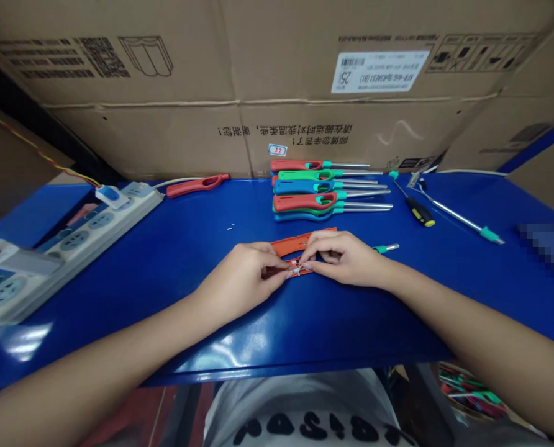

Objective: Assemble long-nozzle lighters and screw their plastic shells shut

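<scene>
Both hands meet over an opened orange lighter shell [284, 247] on the blue table. One half lies behind, its inner side showing; the nearer half is mostly under my fingers. My left hand [246, 273] is closed, thumb and forefinger gripping the nearer half. A small white part [296, 270] sits in that half between my fingertips. My right hand [346, 259] pinches at this white part from the other side. Past my right hand a metal tube [391, 248] with a green-teal collar sticks out; whether it joins the shell is hidden.
Several finished-looking long lighters [305, 202] are stacked behind. A red lighter shell [197, 185] lies left, near a power strip [79, 242]. At right are a screwdriver [419, 211] and a loose lighter tube [463, 219]. A cardboard box [174, 136] walls the back.
</scene>
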`<state>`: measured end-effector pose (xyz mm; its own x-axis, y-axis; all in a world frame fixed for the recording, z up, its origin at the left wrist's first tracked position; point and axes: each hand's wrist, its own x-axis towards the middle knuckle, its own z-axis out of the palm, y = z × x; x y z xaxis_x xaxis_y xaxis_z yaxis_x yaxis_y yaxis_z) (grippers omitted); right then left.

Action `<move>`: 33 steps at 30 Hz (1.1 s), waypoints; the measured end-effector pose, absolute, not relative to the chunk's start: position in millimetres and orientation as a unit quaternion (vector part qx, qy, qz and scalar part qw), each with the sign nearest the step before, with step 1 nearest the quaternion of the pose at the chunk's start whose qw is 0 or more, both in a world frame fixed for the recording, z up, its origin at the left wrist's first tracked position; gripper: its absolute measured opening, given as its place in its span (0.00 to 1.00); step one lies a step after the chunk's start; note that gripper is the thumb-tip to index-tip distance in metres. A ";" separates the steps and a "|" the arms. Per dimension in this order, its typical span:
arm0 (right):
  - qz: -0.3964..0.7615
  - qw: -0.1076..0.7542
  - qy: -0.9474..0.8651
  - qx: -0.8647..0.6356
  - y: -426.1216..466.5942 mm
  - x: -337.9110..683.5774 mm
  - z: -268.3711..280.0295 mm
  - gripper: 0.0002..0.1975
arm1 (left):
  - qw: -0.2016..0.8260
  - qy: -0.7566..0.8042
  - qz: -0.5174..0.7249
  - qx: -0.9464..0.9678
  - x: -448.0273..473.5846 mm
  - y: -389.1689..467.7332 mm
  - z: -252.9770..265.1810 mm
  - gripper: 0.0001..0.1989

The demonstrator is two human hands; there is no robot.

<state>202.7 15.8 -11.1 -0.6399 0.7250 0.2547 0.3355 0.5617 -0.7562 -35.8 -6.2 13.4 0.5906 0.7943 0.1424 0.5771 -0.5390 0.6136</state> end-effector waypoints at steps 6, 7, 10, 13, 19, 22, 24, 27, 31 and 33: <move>0.303 0.286 -0.862 -0.288 12.8 203.8 -10.7 0.06 | 0.242 0.386 0.194 0.869 -38.6 -9.1 16.7 0.08; 0.294 0.285 -0.867 -0.283 12.1 204.1 -10.3 0.07 | 0.240 0.378 0.193 0.873 -38.9 -9.1 15.9 0.08; 0.258 0.273 -0.887 -0.268 9.6 206.0 -7.9 0.07 | 0.225 0.373 0.173 0.884 -39.6 -9.1 12.8 0.09; 0.214 0.255 -0.906 -0.260 6.6 208.1 -5.2 0.08 | 0.202 0.381 0.152 0.889 -39.5 -10.0 11.6 0.09; 0.174 0.277 -0.899 -0.292 6.1 209.5 -2.6 0.08 | 0.204 0.378 0.173 0.886 -38.5 -9.7 14.3 0.09; 0.086 0.294 -0.871 -0.385 12.4 216.4 0.8 0.08 | 0.206 0.383 0.192 0.880 -39.2 -8.7 14.5 0.09; 0.048 0.253 -0.870 -0.420 18.2 224.9 4.9 0.08 | 0.197 0.389 0.180 0.882 -40.3 -8.7 14.3 0.09; 0.065 0.211 -0.888 -0.404 25.7 238.8 12.2 0.08 | 0.166 0.400 0.152 0.889 -41.7 -9.5 15.1 0.09; 0.169 0.218 -0.893 -0.356 28.1 249.6 23.5 0.06 | 0.124 0.406 0.158 0.891 -41.5 -9.9 18.2 0.09; 0.236 0.173 -0.894 -0.339 26.6 251.4 29.0 0.06 | 0.109 0.383 0.178 0.900 -40.5 -9.0 18.7 0.10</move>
<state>251.4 26.6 29.0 -0.7105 0.6876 0.1499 0.5238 0.6590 -0.5398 -40.5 -9.0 18.7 0.6428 0.7285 0.2369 0.6512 -0.6825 0.3318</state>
